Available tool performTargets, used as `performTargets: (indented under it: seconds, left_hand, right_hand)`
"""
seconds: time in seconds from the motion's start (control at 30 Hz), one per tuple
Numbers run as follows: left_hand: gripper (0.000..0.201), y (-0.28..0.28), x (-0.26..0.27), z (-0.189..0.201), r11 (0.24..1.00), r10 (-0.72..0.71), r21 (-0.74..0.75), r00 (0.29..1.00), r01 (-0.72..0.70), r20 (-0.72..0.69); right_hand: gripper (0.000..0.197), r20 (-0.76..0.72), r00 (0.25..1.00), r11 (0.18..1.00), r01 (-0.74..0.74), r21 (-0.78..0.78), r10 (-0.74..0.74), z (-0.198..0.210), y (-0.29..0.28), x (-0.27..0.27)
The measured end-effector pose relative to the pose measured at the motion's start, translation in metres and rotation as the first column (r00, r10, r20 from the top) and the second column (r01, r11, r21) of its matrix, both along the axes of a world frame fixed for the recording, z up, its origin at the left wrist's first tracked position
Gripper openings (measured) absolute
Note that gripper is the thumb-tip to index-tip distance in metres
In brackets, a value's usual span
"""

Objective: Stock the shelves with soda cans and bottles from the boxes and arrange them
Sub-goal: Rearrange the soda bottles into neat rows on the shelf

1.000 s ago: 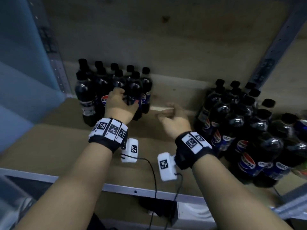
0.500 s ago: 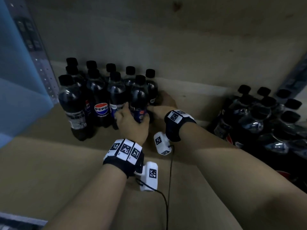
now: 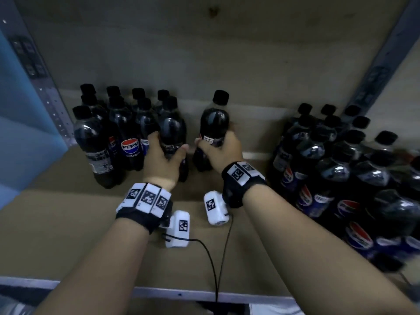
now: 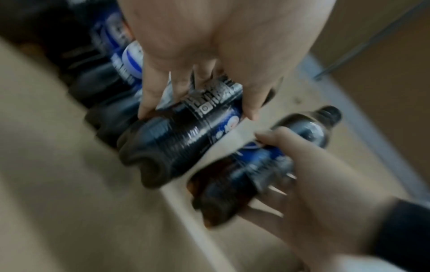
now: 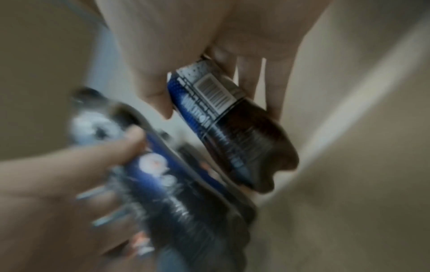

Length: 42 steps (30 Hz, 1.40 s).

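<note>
Gripping one dark plastic cola bottle (image 3: 173, 137) with your left hand (image 3: 161, 159), fingers curled round its label, right at the front edge of the left cluster of black-capped bottles (image 3: 109, 130) on the tan wooden shelf (image 3: 68, 223). Your right hand (image 3: 219, 151) is wrapped round a second dark cola bottle (image 3: 213, 123) — it's just beside the first, apart from the group. Further right, a bigger bunch of Pepsi bottles (image 3: 341, 169) sits well apart.
</note>
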<state>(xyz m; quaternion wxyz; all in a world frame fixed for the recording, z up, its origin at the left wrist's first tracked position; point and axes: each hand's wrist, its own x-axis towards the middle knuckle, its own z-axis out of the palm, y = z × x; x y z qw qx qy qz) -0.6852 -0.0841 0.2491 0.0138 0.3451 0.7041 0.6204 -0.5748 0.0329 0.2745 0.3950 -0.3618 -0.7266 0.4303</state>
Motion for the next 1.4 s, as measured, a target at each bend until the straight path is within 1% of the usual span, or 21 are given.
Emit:
performTargets:
  seconds: [0.03,0.1,0.13,0.2,0.3,0.37,0.43,0.5,0.57,0.67,0.73,0.8,0.87,1.0,1.1,1.2,1.27,1.37,1.4]
  left_hand:
    - [0.057,-0.006,0.003,0.005,0.999,-0.037,0.007,0.999,0.037,-0.014]
    - [0.054,-0.020,0.016,0.012,0.991,-0.127,0.024,0.991,0.128,-0.033]
    - [0.054,-0.026,0.026,0.015,0.983,-0.178,0.026,0.983,0.179,-0.043]
    - [0.054,-0.037,0.053,0.021,0.961,-0.276,-0.007,0.958,0.276,-0.073]
    - [0.048,-0.042,0.099,0.020,0.922,-0.388,-0.052,0.915,0.384,-0.108]
    - [0.055,-0.042,0.131,0.013,0.890,-0.455,-0.053,0.887,0.452,-0.075]
    - [0.054,-0.038,0.164,0.005,0.848,-0.529,-0.021,0.849,0.529,-0.001]
    - [0.050,-0.035,0.198,0.001,0.810,-0.587,0.016,0.808,0.587,0.050]
    - [0.056,-0.028,0.226,-0.001,0.775,-0.632,0.060,0.771,0.629,0.082]
    - [0.061,-0.014,0.251,-0.008,0.753,-0.659,0.054,0.750,0.656,0.067]
    - [0.059,-0.005,0.259,-0.011,0.761,-0.649,0.043,0.760,0.648,0.029]
    - [0.059,0.003,0.262,-0.014,0.788,-0.615,0.031,0.788,0.615,-0.024]
    - [0.060,0.011,0.261,-0.018,0.816,-0.577,0.007,0.815,0.579,-0.058]
    - [0.061,0.022,0.261,-0.026,0.829,-0.559,-0.023,0.828,0.558,-0.040]
    - [0.062,0.030,0.265,-0.028,0.831,-0.556,-0.052,0.829,0.554,-0.055]
    - [0.064,0.032,0.268,-0.025,0.830,-0.558,-0.053,0.830,0.556,-0.025]
    - [0.066,0.031,0.263,-0.023,0.811,-0.580,-0.082,0.814,0.579,0.011]
    - [0.062,0.026,0.242,-0.021,0.728,-0.664,-0.165,0.744,0.666,0.074]
    - [0.060,0.021,0.232,-0.019,0.722,-0.665,-0.199,0.744,0.663,0.067]
  right_hand:
    - [0.039,-0.019,1.000,1.000,0.005,0.001,-0.005,0.004,-0.011,0.013]
    - [0.058,-0.042,0.999,0.999,0.004,0.032,-0.002,0.010,-0.035,0.044]
    - [0.061,-0.049,0.999,0.998,0.010,0.055,-0.007,0.011,-0.046,0.062]
    - [0.057,-0.046,0.998,0.993,0.043,0.113,-0.038,0.013,-0.073,0.103]
    - [0.051,-0.067,0.994,0.989,0.088,0.118,-0.080,0.013,-0.108,0.162]
    - [0.051,-0.089,0.988,0.985,0.135,0.108,-0.125,0.009,-0.123,0.197]
    - [0.051,-0.094,0.976,0.973,0.207,0.107,-0.197,0.003,-0.131,0.229]
    - [0.047,-0.100,0.955,0.951,0.289,0.108,-0.278,-0.002,-0.137,0.259]
    - [0.046,-0.112,0.926,0.921,0.372,0.119,-0.360,-0.010,-0.137,0.283]
    - [0.055,-0.088,0.868,0.847,0.496,0.191,-0.489,-0.024,-0.131,0.309]
    - [0.058,-0.026,0.844,0.825,0.530,0.196,-0.536,-0.029,-0.128,0.319]
    - [0.058,0.002,0.839,0.823,0.532,0.201,-0.543,-0.036,-0.125,0.327]
    - [0.059,-0.001,0.828,0.808,0.547,0.218,-0.560,-0.044,-0.119,0.333]
    - [0.059,-0.054,0.805,0.787,0.591,0.178,-0.591,-0.047,-0.111,0.341]
    - [0.058,-0.071,0.809,0.792,0.586,0.171,-0.583,-0.047,-0.107,0.342]
    - [0.060,-0.087,0.846,0.835,0.533,0.139,-0.526,-0.043,-0.114,0.338]
    - [0.061,-0.089,0.877,0.866,0.480,0.142,-0.472,-0.039,-0.123,0.329]
    - [0.062,-0.032,0.903,0.888,0.427,0.172,-0.428,-0.034,-0.130,0.310]
    - [0.064,-0.008,0.905,0.891,0.420,0.172,-0.426,-0.034,-0.130,0.304]
